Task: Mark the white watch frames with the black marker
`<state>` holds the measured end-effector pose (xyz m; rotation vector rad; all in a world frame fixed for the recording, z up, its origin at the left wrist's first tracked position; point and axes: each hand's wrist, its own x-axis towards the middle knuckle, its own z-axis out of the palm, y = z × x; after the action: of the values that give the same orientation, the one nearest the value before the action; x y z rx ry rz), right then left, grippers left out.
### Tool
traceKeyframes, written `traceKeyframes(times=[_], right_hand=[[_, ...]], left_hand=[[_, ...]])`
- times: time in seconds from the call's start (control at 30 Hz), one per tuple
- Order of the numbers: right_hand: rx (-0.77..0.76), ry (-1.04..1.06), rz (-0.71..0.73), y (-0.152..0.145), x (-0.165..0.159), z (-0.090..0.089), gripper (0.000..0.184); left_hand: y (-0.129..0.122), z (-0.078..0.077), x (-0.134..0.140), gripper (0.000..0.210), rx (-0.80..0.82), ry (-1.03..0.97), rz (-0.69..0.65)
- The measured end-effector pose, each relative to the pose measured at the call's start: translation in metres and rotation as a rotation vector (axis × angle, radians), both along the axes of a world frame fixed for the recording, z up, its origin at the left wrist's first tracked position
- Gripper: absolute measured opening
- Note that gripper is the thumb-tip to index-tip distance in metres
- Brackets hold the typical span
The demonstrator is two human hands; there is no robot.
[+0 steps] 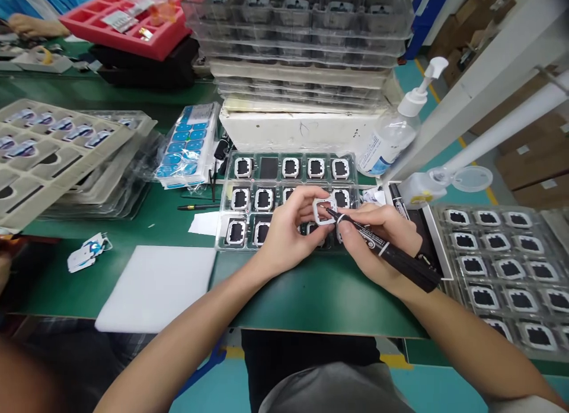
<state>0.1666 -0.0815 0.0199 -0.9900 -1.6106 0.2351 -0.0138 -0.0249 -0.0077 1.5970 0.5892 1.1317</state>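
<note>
Here's the green bench [311, 294], busy from end to end. At its far side rises the tall stack of clear plastic trays [297, 39], dark-centred parts showing in the pockets. Over at right, a clear plastic pocketed tray [491, 282] carries rows of pale frames with dark centres; far left, a cream plastic tray [104, 147] holds small purple-and-white pieces, some pockets bare of them. Beyond it, the red compartmented tray [133, 48] has a clear bag and small bits inside.

Middle of the action: the clear three-row tray [254, 183]! Frames fill most visible pockets, but the far row's second from left shows only its dark bottom. Several near-right pockets are hidden behind the hands.

And the hands: the left hand [291, 229] pinches a pale rounded-square frame [317, 213] just above that tray, while the right hand [377, 238] grips a black marker pen [382, 250], tip right at the frame's inner edge; contact is too fine to call. So this one looks midway through its pen work. How many others are done? Any marks are too small to read, so finished and unfinished frames can't be told apart here.
</note>
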Motion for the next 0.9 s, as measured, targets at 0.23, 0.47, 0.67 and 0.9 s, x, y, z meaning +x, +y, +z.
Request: traceKeyframes(times=[0.23,0.47,0.67,0.9], right_hand=[[-0.034,-0.056,-0.007,-0.0005,0.0000,-0.0006,0.019],[-0.041,-0.062,-0.025,-0.0009,-0.0006,-0.0014,0.018],[-0.029,-0.067,-0.049,0.0000,-0.0013,-0.0004,0.017],[-0.010,-0.084,-0.079,0.0017,-0.0013,-0.0011,0.019]], left_hand=[[0.0012,-0.0017,-0.0002,0.048,-0.055,0.020,0.020],[0.0039,-0.0021,-0.0011,0.047,-0.042,0.034,0.034],[0.0021,-0.0015,-0.0016,0.046,-0.019,0.064,0.058],[0.0020,-0.0033,-0.0010,0.044,0.024,0.083,0.079]])
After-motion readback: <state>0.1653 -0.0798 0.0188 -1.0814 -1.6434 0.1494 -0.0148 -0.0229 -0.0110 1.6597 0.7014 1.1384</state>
